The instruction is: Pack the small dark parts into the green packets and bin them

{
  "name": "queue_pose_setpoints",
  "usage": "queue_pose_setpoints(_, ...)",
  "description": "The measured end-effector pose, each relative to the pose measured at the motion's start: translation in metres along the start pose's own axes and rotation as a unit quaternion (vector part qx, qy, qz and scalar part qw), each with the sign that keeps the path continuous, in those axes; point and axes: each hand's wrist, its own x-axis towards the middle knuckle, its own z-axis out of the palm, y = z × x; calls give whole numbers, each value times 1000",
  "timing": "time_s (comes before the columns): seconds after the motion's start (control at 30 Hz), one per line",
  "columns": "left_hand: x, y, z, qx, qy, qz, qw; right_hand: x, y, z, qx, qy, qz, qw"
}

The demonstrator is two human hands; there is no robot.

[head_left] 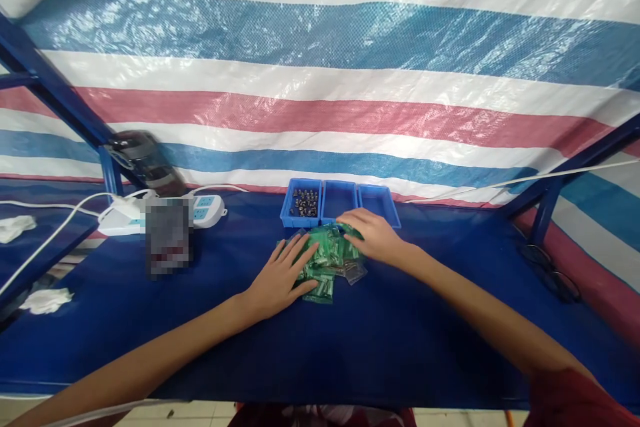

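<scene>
A heap of small green plastic packets (327, 250) lies on the blue table, with shiny metal-looking pieces showing inside some of them. My left hand (283, 277) rests flat against the heap's left side, fingers spread. Over its upper right edge, my right hand (373, 235) touches the packets with fingers apart and slightly bent. A small clear packet (355, 272) sticks out at the lower right of the heap. Just behind stands a blue bin (287, 213) with many small dark metal parts. Two more blue bins, a middle bin (340, 195) and a right bin (385, 203), adjoin it.
At the left are a white power strip (210, 211) with cables, a blurred-out dark object (169, 237) and a dark bottle-like thing (147, 160). Crumpled white tissue (47, 301) lies farther left. Eyeglasses (550, 272) sit at the right. Striped sheeting hangs behind the table (400, 347).
</scene>
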Motion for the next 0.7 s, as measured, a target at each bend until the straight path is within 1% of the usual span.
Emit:
queue_pose_setpoints(0.07,-1,-1,4,4,-15,32,999,-17,-8,12,-8,-14,-15,1000)
queue_pose_setpoints(0.13,3,-2,5,0,-25,62,998,-31,-14,23,-10,-37,0,999)
queue_pose_setpoints(0.2,8,-4,3,-10,-34,92,995,-40,-19,32,12,-82,24,996)
queue_pose_setpoints(0.23,10,-6,1,-16,-38,106,994,-43,-20,35,23,-95,35,995)
queue_pose_setpoints(0.33,11,-13,-7,-29,-48,133,990,-49,-19,37,29,-80,54,995)
queue_pose_setpoints(0.43,6,-19,-10,-25,-51,115,992,-55,-14,35,-7,-29,54,998)
queue_pose_setpoints(0.5,1,-20,-9,-20,-50,88,995,-60,-13,36,-33,-2,75,997)
queue_pose_setpoints(0.6,0,-16,-2,-10,-40,65,997,-66,-21,41,-38,-8,112,993)
queue_pose_setpoints(0.67,3,-12,1,-6,-31,64,997,-67,-27,43,-13,-13,105,994)
queue_pose_setpoints(0.7,4,-10,2,-6,-29,66,997,-67,-29,42,2,-4,92,996)
